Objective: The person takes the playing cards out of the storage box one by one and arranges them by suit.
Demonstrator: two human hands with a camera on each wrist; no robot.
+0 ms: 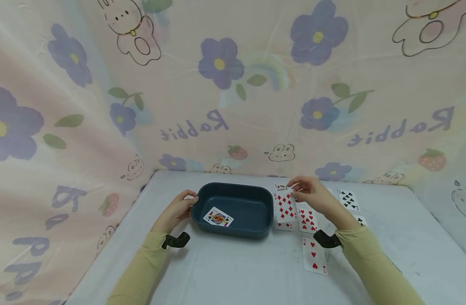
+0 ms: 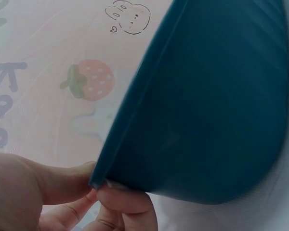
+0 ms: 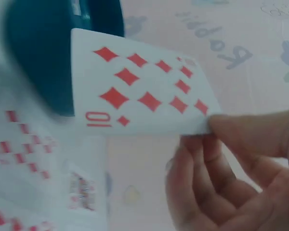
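Observation:
My left hand (image 1: pixel 177 212) pinches the left rim of a dark teal plastic basin (image 1: pixel 252 212), thumb and fingers on either side of the edge in the left wrist view. A face card (image 1: pixel 218 217) lies face up inside the basin. My right hand (image 1: pixel 312 197) holds the ten of diamonds (image 3: pixel 139 86) by one end between thumb and fingers, beside the basin's right side. Under the held card, another diamond card (image 1: pixel 284 227) and a face card (image 1: pixel 281 187) partly show on the table.
Right of the basin lie a heart card (image 1: pixel 307 220), a three of hearts (image 1: pixel 314 256) nearer the front, and club cards, one (image 1: pixel 348 200) at the back right and one (image 1: pixel 360 220) partly behind the right forearm. A printed rabbit-and-flower curtain (image 1: pixel 255 106) hangs behind the white table (image 1: pixel 233 271).

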